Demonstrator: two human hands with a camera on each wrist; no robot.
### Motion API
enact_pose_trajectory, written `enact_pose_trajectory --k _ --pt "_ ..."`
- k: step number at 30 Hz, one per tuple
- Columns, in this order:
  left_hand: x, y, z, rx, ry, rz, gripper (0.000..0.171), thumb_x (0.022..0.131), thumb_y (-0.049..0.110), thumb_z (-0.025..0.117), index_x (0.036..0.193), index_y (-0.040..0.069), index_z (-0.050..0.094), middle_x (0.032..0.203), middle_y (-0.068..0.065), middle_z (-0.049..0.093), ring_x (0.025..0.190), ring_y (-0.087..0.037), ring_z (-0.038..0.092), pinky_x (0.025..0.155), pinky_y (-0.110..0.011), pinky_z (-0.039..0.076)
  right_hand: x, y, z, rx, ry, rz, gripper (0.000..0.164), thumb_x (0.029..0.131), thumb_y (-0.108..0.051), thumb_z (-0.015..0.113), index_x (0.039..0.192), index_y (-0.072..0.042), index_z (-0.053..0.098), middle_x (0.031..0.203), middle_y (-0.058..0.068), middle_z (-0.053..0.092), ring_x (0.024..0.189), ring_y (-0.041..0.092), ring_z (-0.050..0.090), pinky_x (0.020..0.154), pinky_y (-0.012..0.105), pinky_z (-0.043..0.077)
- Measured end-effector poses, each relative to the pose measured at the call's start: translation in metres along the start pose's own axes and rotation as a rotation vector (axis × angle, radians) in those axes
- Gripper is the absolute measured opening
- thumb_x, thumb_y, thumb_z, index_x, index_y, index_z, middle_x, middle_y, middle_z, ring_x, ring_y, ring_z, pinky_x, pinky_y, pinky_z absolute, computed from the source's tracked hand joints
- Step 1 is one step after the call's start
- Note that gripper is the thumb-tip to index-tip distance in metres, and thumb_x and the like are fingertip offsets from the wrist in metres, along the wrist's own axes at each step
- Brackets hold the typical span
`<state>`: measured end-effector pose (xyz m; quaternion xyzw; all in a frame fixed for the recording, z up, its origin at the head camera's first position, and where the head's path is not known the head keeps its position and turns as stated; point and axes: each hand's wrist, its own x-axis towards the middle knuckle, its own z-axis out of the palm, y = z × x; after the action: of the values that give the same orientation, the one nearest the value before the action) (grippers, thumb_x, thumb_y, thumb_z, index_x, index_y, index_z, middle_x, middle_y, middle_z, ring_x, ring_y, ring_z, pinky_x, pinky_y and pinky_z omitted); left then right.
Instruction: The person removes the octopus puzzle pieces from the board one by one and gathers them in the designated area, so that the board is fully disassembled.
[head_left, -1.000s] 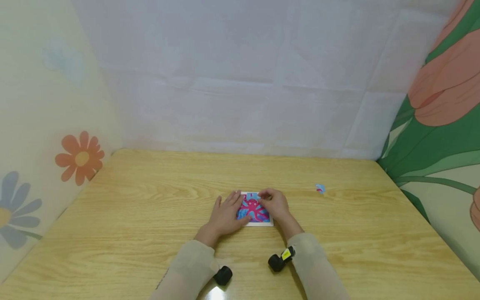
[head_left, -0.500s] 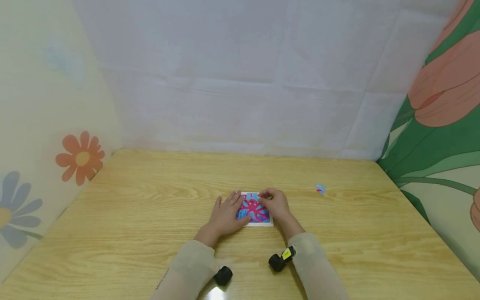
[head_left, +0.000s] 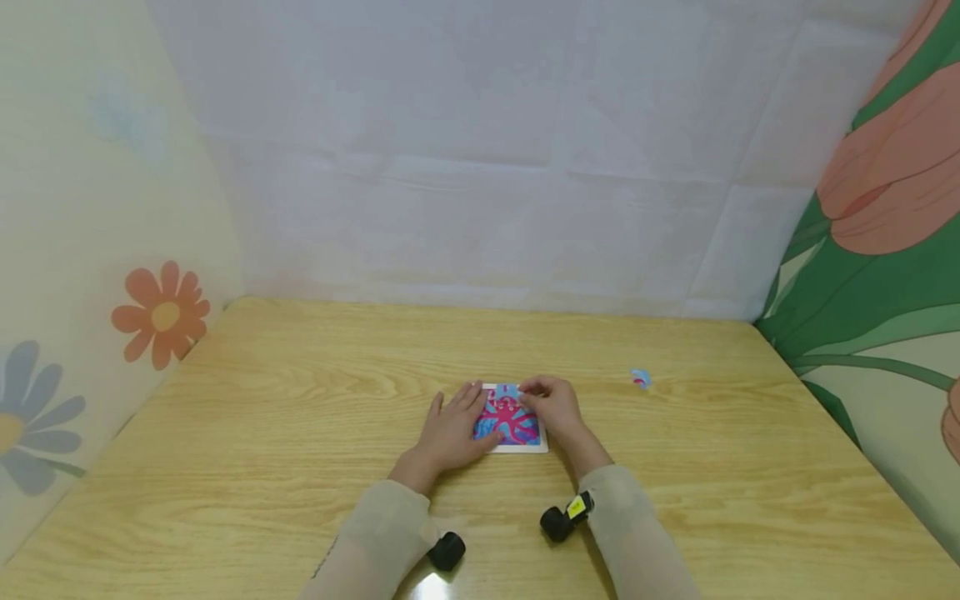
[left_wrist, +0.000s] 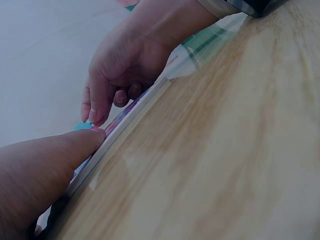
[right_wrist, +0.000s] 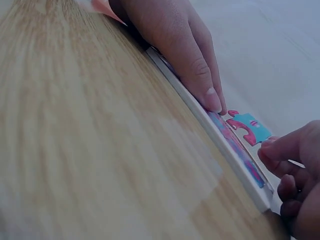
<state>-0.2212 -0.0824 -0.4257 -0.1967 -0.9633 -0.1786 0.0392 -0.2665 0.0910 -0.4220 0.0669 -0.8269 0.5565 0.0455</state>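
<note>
A small octopus jigsaw puzzle in a white-edged tray [head_left: 517, 449] lies on the table. My left hand [head_left: 452, 427] rests on the puzzle's left side with fingers extended, its thumb over the lower edge. At the upper right corner, my right hand [head_left: 553, 408] pinches a blue and pink puzzle piece [right_wrist: 255, 128] between thumb and forefinger. In the right wrist view this piece stands tilted up above the tray [right_wrist: 220, 142], and pale board shows beneath it. In the left wrist view only a blue bit of the piece [left_wrist: 83, 126] shows past the fingertips.
Another loose puzzle piece [head_left: 641, 377], blue with pink, lies on the wooden table [head_left: 315, 358] to the right of the tray. A white cloth [head_left: 480, 167] hangs behind the table. Flower-printed panels [head_left: 161, 312] stand at both sides.
The right hand has shifted very slightly up and right, and light gaps now show around the octopus's head where the piece has lifted. The left hand has stayed in place.
</note>
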Motion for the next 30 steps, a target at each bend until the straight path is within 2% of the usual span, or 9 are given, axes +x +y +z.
enact_pose_trajectory --k 6,11,15,21,27,30 --pt "0.0 0.0 0.0 0.001 -0.003 0.002 0.07 0.081 0.05 0.047 0.132 0.003 0.033 0.139 -0.01 0.024 0.127 -0.023 0.015 0.097 -0.052 0.005 0.001 0.0 -0.004 0.035 -0.021 0.057 0.01 0.075 0.002 0.061 0.084 0.002 0.064 0.075 0.006 0.057 0.072 0.016 0.051 0.066 0.027 0.044" --pt "0.0 0.0 0.0 -0.004 -0.006 0.001 0.07 0.082 0.049 0.047 0.132 0.002 0.032 0.139 -0.01 0.023 0.127 -0.023 0.015 0.097 -0.052 0.005 0.002 0.001 -0.008 0.091 -0.021 0.053 0.011 0.075 0.004 0.06 0.086 0.005 0.063 0.078 0.007 0.059 0.075 0.016 0.052 0.068 0.027 0.045" --pt "0.0 0.0 0.001 -0.005 -0.006 0.001 0.07 0.082 0.05 0.046 0.133 0.003 0.032 0.139 -0.01 0.023 0.127 -0.023 0.015 0.097 -0.052 0.005 0.003 0.002 -0.012 0.102 -0.01 0.062 0.012 0.074 0.004 0.062 0.085 0.006 0.063 0.076 0.008 0.059 0.07 0.013 0.052 0.062 0.023 0.044" --pt "0.0 0.001 0.0 -0.014 -0.004 0.003 0.071 0.082 0.05 0.046 0.132 0.003 0.033 0.139 -0.01 0.024 0.127 -0.023 0.015 0.097 -0.051 0.005 0.004 0.003 -0.023 0.111 0.027 0.11 0.012 0.073 0.006 0.061 0.085 0.006 0.062 0.075 0.01 0.059 0.058 0.01 0.046 0.048 0.02 0.037" --pt "0.0 0.001 0.0 -0.01 -0.004 -0.004 0.07 0.081 0.05 0.047 0.132 0.004 0.034 0.139 -0.011 0.023 0.127 -0.026 0.014 0.097 -0.051 0.006 0.004 0.003 -0.033 0.152 0.044 0.087 0.014 0.072 0.007 0.061 0.086 0.01 0.06 0.068 0.005 0.057 0.055 0.01 0.044 0.047 0.02 0.035" --pt "0.0 0.001 -0.001 -0.011 -0.005 -0.004 0.07 0.081 0.05 0.047 0.132 0.004 0.033 0.139 -0.012 0.022 0.127 -0.028 0.014 0.097 -0.051 0.006 0.004 0.003 -0.036 0.176 0.039 0.078 0.015 0.072 0.009 0.06 0.087 0.011 0.06 0.07 0.008 0.058 0.055 0.009 0.045 0.046 0.02 0.035"
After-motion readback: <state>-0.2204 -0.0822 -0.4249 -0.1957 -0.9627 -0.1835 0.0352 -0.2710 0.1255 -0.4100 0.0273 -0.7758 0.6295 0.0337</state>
